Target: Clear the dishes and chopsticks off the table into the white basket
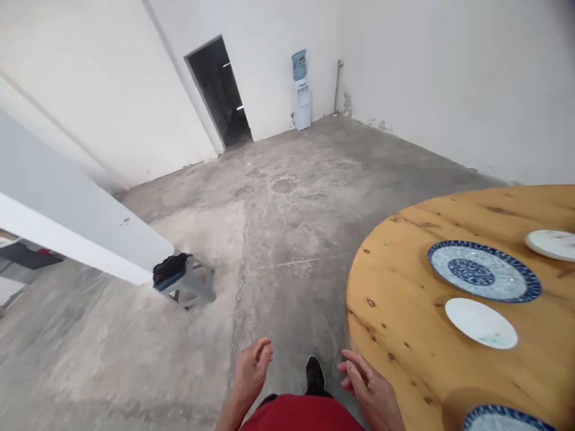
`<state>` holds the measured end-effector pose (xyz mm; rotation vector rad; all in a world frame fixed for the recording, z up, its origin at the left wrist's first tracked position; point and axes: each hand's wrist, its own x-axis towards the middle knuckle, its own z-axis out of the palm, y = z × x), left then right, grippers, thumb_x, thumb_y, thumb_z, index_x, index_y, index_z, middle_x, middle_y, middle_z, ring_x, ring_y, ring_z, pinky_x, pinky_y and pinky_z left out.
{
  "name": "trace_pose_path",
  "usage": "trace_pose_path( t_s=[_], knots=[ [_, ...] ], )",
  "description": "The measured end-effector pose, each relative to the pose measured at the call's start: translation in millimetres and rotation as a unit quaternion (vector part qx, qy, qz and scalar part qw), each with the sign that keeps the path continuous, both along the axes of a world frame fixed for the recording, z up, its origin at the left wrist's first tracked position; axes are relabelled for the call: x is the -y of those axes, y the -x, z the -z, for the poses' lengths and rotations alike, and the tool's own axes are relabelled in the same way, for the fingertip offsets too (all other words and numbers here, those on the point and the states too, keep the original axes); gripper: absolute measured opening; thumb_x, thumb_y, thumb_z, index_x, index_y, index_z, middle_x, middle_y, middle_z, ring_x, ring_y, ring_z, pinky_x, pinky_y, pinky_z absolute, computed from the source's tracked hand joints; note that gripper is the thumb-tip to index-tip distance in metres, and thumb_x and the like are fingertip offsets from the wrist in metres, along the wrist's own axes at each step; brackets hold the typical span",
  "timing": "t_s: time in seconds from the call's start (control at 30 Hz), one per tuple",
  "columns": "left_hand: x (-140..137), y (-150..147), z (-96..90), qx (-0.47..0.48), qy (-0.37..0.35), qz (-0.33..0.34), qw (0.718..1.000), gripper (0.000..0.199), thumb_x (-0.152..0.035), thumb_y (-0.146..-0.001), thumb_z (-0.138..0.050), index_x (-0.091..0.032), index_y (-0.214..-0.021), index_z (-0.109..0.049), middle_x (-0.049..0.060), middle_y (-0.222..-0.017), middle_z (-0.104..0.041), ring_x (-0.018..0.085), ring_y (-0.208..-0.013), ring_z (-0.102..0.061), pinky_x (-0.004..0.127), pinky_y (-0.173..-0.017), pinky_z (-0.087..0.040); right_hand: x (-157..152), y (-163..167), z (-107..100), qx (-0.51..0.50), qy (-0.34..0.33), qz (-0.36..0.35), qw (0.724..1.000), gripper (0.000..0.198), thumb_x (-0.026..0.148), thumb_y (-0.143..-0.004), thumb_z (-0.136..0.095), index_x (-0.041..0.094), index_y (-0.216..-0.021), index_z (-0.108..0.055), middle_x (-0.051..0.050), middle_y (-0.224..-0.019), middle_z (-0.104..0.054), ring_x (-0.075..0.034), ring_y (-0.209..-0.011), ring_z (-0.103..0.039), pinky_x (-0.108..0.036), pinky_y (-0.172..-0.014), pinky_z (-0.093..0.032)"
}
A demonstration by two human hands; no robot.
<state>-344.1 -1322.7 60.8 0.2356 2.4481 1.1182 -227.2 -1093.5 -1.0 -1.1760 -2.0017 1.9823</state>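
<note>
My left hand (252, 367) hangs in front of me over the concrete floor, its fingers loosely bent and nothing in them. To the right, beside the edge of a round wooden table (381, 269), is my right hand (366, 383), also without anything in it, fingers apart and slightly curled. Nearest to it on the tabletop are a small white plate (481, 323) and, at the bottom edge of the view, a blue-and-white plate (503, 419) that is partly cut off. Farther back lies a larger blue-patterned oval plate (485, 271), with another white plate (552, 244) at the right edge.
A grey stool (195, 284) with a dark bag (169, 270) on it stands by a white pillar (90, 209) at left. Against the far wall are a dark doorway (222, 93) and a water dispenser (302, 99). Concrete floor (287, 239) stretches ahead.
</note>
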Motion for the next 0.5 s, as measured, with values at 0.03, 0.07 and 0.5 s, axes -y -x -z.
trace_pose_path(
  t_s=[0.03,0.07,0.5],
  knots=[
    [0.0,10.9,1.8,0.002,0.007,-0.022,1.0,0.045,-0.054,-0.089,-0.039,-0.022,-0.106,-0.065,0.005,-0.095,-0.076,0.019,-0.086,-0.073,0.03,-0.08,-0.058,-10.0,14.3,-2.5,-0.003,0.001,0.002,1.0,0.061,0.065,-0.062,-0.05,0.019,-0.101,-0.065,-0.007,-0.078,-0.072,-0.022,-0.055,-0.065,-0.033,-0.055,-0.055],
    [0.5,20.7,4.4,0.007,0.015,-0.045,0.999,0.047,-0.056,-0.087,-0.04,-0.022,-0.105,-0.066,0.005,-0.095,-0.076,0.021,-0.086,-0.073,0.031,-0.08,-0.058,-19.7,27.9,-5.6,-0.006,0.0,0.001,1.0,0.061,0.064,-0.062,-0.05,0.019,-0.101,-0.065,-0.007,-0.078,-0.072,-0.021,-0.055,-0.065,-0.033,-0.056,-0.055],
    [-58.3,193.1,46.4,0.026,0.072,-0.062,0.995,0.038,-0.048,-0.087,-0.034,-0.025,-0.096,-0.064,0.0,-0.083,-0.075,0.02,-0.077,-0.073,0.03,-0.075,-0.057,-87.3,170.8,22.8,-0.033,-0.014,0.05,0.998,0.053,0.062,-0.07,-0.052,0.022,-0.103,-0.065,-0.007,-0.082,-0.073,-0.021,-0.057,-0.066,-0.031,-0.058,-0.056]
  ],
)
